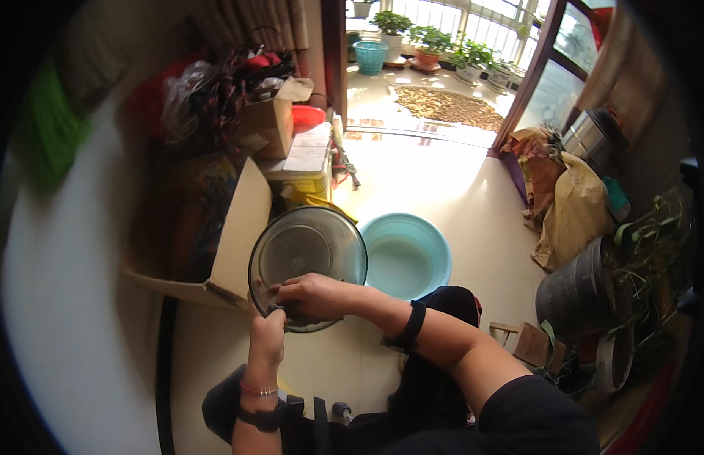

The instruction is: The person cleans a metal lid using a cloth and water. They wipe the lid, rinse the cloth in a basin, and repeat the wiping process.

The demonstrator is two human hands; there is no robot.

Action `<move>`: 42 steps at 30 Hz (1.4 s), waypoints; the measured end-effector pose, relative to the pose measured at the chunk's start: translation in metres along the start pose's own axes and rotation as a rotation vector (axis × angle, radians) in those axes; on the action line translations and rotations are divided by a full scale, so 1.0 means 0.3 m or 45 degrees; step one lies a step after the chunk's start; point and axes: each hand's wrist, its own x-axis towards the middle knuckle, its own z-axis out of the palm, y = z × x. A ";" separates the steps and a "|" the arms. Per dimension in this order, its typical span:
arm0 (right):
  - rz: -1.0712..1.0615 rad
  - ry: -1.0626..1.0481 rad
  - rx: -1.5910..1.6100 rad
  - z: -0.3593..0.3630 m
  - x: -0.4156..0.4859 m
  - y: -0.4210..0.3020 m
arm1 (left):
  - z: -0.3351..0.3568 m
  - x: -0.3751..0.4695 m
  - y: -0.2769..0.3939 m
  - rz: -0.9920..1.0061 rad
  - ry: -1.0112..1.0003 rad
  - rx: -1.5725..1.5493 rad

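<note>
A round, smoky transparent basin [298, 250] is held up in front of me, a little left of the middle. My left hand [268, 327] grips its near left rim, thumb over the edge. My right hand [311, 296] reaches over the near part of the basin with bent fingers, pressing something dark, perhaps a cloth, against it; its fingertips are partly hidden. Just right of the held basin, a light blue plastic basin [443, 256] stands on the floor with cloudy water in it.
An open cardboard box [241, 227] stands at the left, beside stacked boxes and bags. At the right are a dark plastic bucket [574, 287], a tan sack [577, 210] and a small wooden stool [537, 344]. Potted plants [429, 42] line the window beyond the doorway.
</note>
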 end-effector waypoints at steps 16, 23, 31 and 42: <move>0.038 0.080 -0.058 0.081 0.100 -0.090 | -0.065 0.021 -0.039 0.512 0.240 0.499; 0.342 0.452 -0.118 -0.100 0.062 -0.022 | -0.154 -0.077 0.226 0.959 0.465 0.570; 0.528 0.455 1.217 -0.358 -0.008 0.319 | -0.528 -0.391 0.366 0.872 1.023 0.627; 1.005 0.558 1.689 -0.310 -0.008 0.358 | -1.069 -0.894 -0.368 0.018 1.271 -1.030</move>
